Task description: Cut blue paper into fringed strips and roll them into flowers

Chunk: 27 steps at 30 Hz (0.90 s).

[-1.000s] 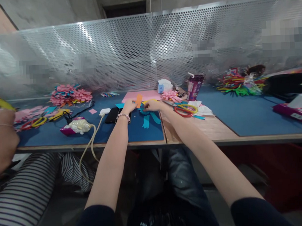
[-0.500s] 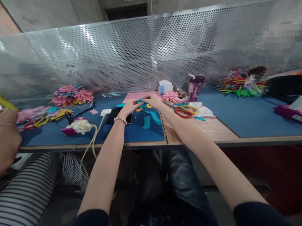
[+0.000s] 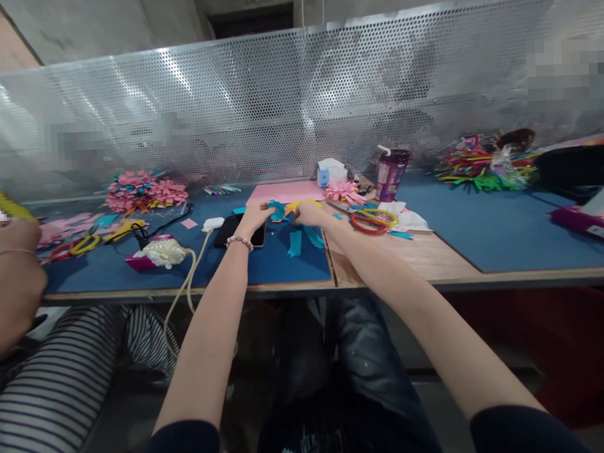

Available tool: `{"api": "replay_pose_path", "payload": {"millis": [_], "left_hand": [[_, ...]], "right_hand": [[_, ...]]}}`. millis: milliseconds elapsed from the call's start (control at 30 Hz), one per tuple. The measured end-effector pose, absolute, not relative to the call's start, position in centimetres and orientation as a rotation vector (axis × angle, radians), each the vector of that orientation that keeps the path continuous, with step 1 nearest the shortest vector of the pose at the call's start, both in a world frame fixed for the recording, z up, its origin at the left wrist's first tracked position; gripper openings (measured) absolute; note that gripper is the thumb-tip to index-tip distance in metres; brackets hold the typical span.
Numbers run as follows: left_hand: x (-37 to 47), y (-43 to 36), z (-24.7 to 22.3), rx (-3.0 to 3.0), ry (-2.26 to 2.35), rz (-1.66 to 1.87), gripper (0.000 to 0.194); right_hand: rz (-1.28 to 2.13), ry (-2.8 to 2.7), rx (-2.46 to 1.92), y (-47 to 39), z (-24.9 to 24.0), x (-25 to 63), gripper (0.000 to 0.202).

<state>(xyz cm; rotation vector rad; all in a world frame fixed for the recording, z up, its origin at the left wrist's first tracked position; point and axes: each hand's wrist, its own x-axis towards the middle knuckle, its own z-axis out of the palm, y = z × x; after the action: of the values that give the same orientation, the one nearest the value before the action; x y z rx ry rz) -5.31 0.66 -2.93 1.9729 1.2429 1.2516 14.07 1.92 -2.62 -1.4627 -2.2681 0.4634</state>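
Note:
My left hand (image 3: 257,217) pinches a curled, fringed blue paper piece (image 3: 277,209) above the mat. To its right, my right hand (image 3: 310,214) has its fingers bunched and pointing down at the paper scraps; what they hold, if anything, is hidden. Just below that hand lie a fringed blue paper strip (image 3: 295,243) and another blue strip (image 3: 314,237), partly covered by it. A yellow paper piece (image 3: 294,205) shows behind the fingers. Under my left wrist rests a black phone (image 3: 227,231).
Scissors with red and yellow handles (image 3: 369,221), a pink paper flower (image 3: 344,191) and a purple cup with a straw (image 3: 392,174) stand to the right. A glue gun (image 3: 158,253) with a cable lies left. Another person's hand (image 3: 15,242) holds a phone at far left.
My hands have moved apart. The blue piece stays in my left hand, while my right hand has let go of it and shifted right and down towards the blue strips.

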Motion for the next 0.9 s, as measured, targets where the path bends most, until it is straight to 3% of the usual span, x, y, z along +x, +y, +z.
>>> {"api": "replay_pose_path", "payload": {"millis": [500,667,900], "left_hand": [[-2.8,-1.6,-2.4,1.863,1.170,1.161,0.019],[-2.9,-1.3,-2.5,1.837,1.199,1.200,0.031],[-3.4,-1.2,-2.3,1.761,1.201,1.261,0.032]], "right_hand": [[0.800,-1.674,-1.140,1.8,-1.1,14.0,0.012],[0.817,-1.698,-1.142,1.5,-1.1,14.0,0.018],[0.669,-1.862,-1.191,2.3,-1.0,13.8,0.039]]}}
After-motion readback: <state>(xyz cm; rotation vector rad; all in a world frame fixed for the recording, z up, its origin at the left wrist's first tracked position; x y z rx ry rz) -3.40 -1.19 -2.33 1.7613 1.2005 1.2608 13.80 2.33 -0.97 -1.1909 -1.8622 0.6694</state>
